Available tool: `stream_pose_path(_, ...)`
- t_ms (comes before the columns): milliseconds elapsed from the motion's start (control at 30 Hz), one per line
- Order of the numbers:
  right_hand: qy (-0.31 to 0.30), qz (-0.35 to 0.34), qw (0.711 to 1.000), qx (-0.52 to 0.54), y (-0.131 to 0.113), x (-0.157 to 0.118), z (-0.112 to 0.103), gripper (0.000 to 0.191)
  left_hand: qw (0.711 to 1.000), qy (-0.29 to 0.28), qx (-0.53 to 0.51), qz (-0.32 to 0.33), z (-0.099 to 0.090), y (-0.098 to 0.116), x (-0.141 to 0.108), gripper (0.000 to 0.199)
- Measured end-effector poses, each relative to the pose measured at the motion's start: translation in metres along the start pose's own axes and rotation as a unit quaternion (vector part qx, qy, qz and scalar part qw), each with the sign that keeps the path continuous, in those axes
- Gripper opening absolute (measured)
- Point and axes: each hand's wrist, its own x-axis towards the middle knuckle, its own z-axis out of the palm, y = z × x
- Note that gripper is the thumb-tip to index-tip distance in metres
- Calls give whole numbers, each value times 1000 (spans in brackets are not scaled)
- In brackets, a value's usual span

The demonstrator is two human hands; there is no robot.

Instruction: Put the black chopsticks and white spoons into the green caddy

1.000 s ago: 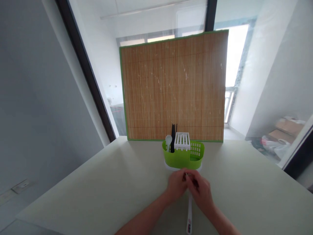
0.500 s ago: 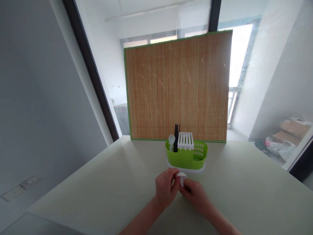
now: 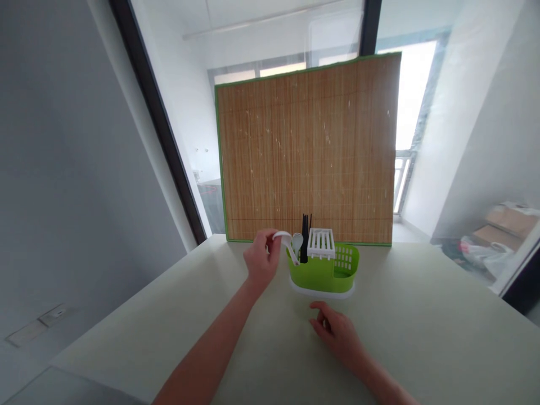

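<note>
A white spoon (image 3: 287,241) is pinched by its bowl end in my left hand (image 3: 261,256), its handle slanting down to the left end of the green basket (image 3: 316,275). My right hand (image 3: 335,332) hovers over the table in front of the basket, fingers apart and holding nothing. Inside the basket's left part stand other white spoons (image 3: 297,242) and black chopsticks (image 3: 304,239). A white slatted rack (image 3: 321,243) sits across the basket's middle, and a white tray (image 3: 323,293) lies under it.
The basket stands on a pale table (image 3: 400,315). Behind it, a bamboo mat (image 3: 307,152) with green edging leans upright against the glass. Cardboard boxes (image 3: 508,225) and plastic bags lie beyond the table at right.
My left hand has moved up and left with the white spoon, to the basket's left end. My right hand has let go of the spoon and remains near the same place, fingers apart.
</note>
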Motion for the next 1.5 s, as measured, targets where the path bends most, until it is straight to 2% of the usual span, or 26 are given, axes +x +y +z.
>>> stream_pose_path(67,-8,0,1000,-7,-1,0,0,24,1000,-13,13,-14,12,-6,16,21)
stream_pose_path(167,-19,-2,1000,-19,-3,0,-1,23,995,-83,49,-23,34,-12,23,26)
stream_pose_path(333,-22,-15,999,-34,-3,-1,-1,23,963,-243,118,-20,63,-20,12,29)
stream_pose_path(433,-24,-19,999,-37,-3,-1,-1,23,943,-305,134,-21,73,-27,5,27)
stream_pose_path(567,-30,-22,998,-44,-4,-2,-1,23,929,-338,146,-25,80,-34,0,22)
stream_pose_path(800,-35,-23,998,-48,-5,-5,-1,22,929,-337,139,-65,85,-41,-2,19)
stream_pose_path(900,-37,-23,998,-50,-5,-5,-1,22,931,-329,122,-98,84,-43,0,23)
stream_pose_path(1000,-29,-30,998,-51,-5,-5,-2,21,947,-281,87,-129,75,-43,-5,25)
stream_pose_path(1067,-6,-33,998,-57,-5,-3,-4,20,957,-238,59,-155,64,-41,-21,23)
stream_pose_path(1133,35,-24,997,-66,-3,-1,-8,21,958,-226,32,-176,50,-39,-48,20)
stream_pose_path(1200,84,-6,993,-76,1,1,-13,23,949,-255,12,-183,38,-36,-82,20)
stream_pose_path(1333,169,27,979,-114,12,6,-25,25,912,-366,14,-186,23,-29,-138,21)
stream_pose_path(1400,194,50,968,-151,16,8,-32,27,894,-409,23,-182,21,-26,-150,20)
stream_pose_path(1500,209,72,948,-227,16,12,-43,32,881,-443,30,-162,22,-21,-152,19)
